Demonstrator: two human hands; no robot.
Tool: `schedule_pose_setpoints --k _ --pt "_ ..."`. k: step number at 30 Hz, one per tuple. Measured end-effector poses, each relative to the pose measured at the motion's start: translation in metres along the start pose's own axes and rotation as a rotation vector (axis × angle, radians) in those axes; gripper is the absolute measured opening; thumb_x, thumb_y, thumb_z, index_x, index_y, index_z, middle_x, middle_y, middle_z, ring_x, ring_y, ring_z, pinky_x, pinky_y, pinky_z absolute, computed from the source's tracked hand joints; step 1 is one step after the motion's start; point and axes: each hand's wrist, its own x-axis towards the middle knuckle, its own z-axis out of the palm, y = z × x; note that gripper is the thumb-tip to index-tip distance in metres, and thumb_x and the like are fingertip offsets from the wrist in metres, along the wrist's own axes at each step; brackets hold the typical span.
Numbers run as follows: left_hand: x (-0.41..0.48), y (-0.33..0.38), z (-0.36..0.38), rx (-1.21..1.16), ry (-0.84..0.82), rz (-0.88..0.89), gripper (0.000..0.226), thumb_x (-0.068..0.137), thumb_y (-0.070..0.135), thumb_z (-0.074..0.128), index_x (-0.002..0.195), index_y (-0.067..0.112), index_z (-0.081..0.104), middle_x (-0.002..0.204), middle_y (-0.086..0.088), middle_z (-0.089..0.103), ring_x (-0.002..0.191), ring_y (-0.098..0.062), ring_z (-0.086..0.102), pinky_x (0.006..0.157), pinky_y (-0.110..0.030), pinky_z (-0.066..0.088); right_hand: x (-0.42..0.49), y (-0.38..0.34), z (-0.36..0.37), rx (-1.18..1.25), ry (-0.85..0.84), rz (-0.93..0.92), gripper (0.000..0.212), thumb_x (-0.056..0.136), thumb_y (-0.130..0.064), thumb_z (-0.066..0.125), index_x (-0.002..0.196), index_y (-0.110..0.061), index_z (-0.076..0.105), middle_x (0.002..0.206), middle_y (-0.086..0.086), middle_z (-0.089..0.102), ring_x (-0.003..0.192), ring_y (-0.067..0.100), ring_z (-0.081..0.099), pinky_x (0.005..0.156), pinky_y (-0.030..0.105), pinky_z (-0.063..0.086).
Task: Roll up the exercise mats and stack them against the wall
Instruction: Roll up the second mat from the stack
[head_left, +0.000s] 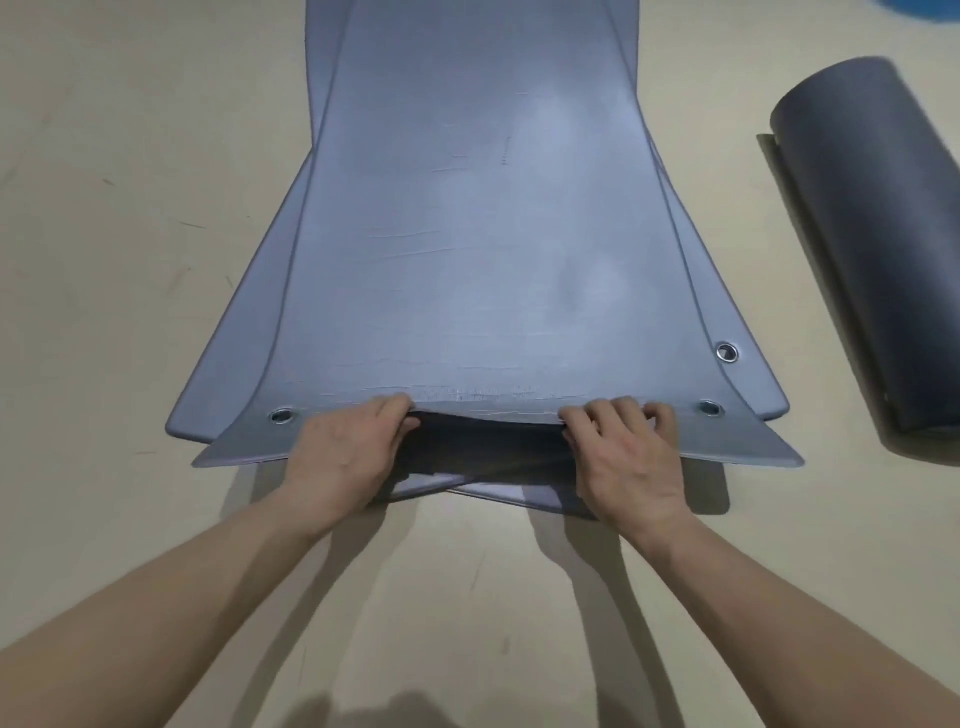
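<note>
Blue-grey flat foam exercise mat (467, 234) lies atop a skewed pile of like-coloured flat mats (208, 410), whose corners stick out L & R beneath it. Right of the top mat, well apart, a dark grey rolled-up mat (878, 234) lies on its side. Beyond that, a bright blue thing (930, 15) is cut off at the frame corner. The top mat's near edge, btwn two metal eyelets (281, 415), is lifted. Left hand (343, 452) & right hand (623, 457) each grip it, fingers curled over the edge. Beige scuffed floor (130, 208) all round.
</note>
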Motion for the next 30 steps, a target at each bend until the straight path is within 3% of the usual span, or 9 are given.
schedule_pose_setpoints --k 2,4,8,11,14,17,21,26,30 --pt "0.021 -0.002 -0.015 0.048 -0.019 -0.058 0.033 0.107 0.043 0.037 0.091 0.019 0.052 0.072 -0.004 0.067 0.054 -0.034 0.061 0.048 -0.031 0.030 0.014 -0.003 -0.006 0.012 0.084 0.047 0.045 0.068 -0.002 0.078 0.108 -0.019 0.068 0.095 0.005 0.063 0.085 0.031 0.058 0.079 0.041 0.027" --pt "0.040 -0.006 -0.023 0.081 -0.040 -0.125 0.033 0.107 0.047 0.034 0.096 0.020 0.050 0.079 -0.004 0.068 0.062 -0.034 0.062 0.056 -0.035 0.031 0.014 -0.009 -0.009 0.031 0.146 0.005 0.053 0.069 0.002 0.064 0.118 -0.019 0.063 0.110 0.006 0.063 0.096 0.032 0.062 0.085 0.043 0.029" --pt "0.067 0.006 -0.020 0.098 0.080 -0.293 0.025 0.101 0.046 0.054 0.102 0.021 0.055 0.090 -0.003 0.065 0.081 -0.031 0.059 0.079 -0.044 0.031 -0.005 -0.014 0.006 -0.023 -0.067 -0.031 0.078 0.084 -0.010 0.054 0.158 -0.006 0.031 0.159 0.019 0.034 0.142 0.042 0.037 0.117 0.055 0.019" --pt "0.079 0.015 -0.003 0.068 0.217 -0.291 0.018 0.095 0.032 0.067 0.103 0.017 0.063 0.101 -0.010 0.059 0.091 -0.036 0.054 0.084 -0.049 0.033 0.016 -0.003 0.016 -0.013 -0.218 0.020 0.100 0.085 -0.043 0.074 0.161 -0.004 0.024 0.166 0.023 0.022 0.154 0.043 0.020 0.124 0.056 -0.001" --pt "0.084 0.000 0.012 0.062 0.323 -0.151 0.014 0.097 0.024 0.070 0.104 0.012 0.068 0.111 -0.018 0.058 0.099 -0.042 0.051 0.094 -0.057 0.037 0.056 0.016 0.031 -0.057 -0.336 -0.041 0.122 0.074 -0.071 0.075 0.161 -0.005 0.020 0.168 0.020 0.022 0.157 0.039 0.015 0.124 0.054 -0.006" --pt "0.072 -0.019 0.023 0.078 0.200 -0.011 0.056 0.088 0.056 0.066 0.119 0.009 0.064 0.127 -0.021 0.052 0.117 -0.045 0.048 0.115 -0.065 0.024 0.083 0.032 0.047 -0.035 -0.450 -0.142 0.121 0.076 -0.079 0.067 0.162 -0.009 0.018 0.167 0.014 0.024 0.158 0.034 0.014 0.126 0.054 0.001" --pt "0.052 -0.021 0.041 0.223 -0.146 -0.036 0.112 0.063 0.081 0.071 0.148 0.013 0.047 0.144 -0.018 0.043 0.139 -0.046 0.037 0.119 -0.067 0.017 0.091 0.040 0.061 0.018 -0.524 -0.211 0.109 0.077 -0.077 0.064 0.158 -0.015 0.025 0.160 0.015 0.031 0.150 0.038 0.025 0.126 0.052 0.014" --pt "0.066 -0.025 0.048 0.133 -0.211 -0.025 0.087 0.070 0.081 0.063 0.138 0.026 0.051 0.130 -0.005 0.057 0.114 -0.035 0.054 0.107 -0.054 0.040 0.077 0.033 0.058 -0.020 -0.449 -0.183 0.102 0.079 -0.078 0.063 0.155 -0.015 0.035 0.143 0.010 0.047 0.132 0.035 0.043 0.117 0.054 0.020" --pt "0.063 -0.020 0.049 0.046 -0.246 -0.077 0.078 0.073 0.075 0.066 0.137 0.033 0.050 0.131 -0.001 0.055 0.112 -0.032 0.053 0.105 -0.050 0.042 0.049 0.025 0.061 -0.043 -0.298 -0.086 0.092 0.084 -0.071 0.060 0.152 -0.011 0.044 0.150 0.008 0.051 0.137 0.037 0.042 0.116 0.062 0.019"
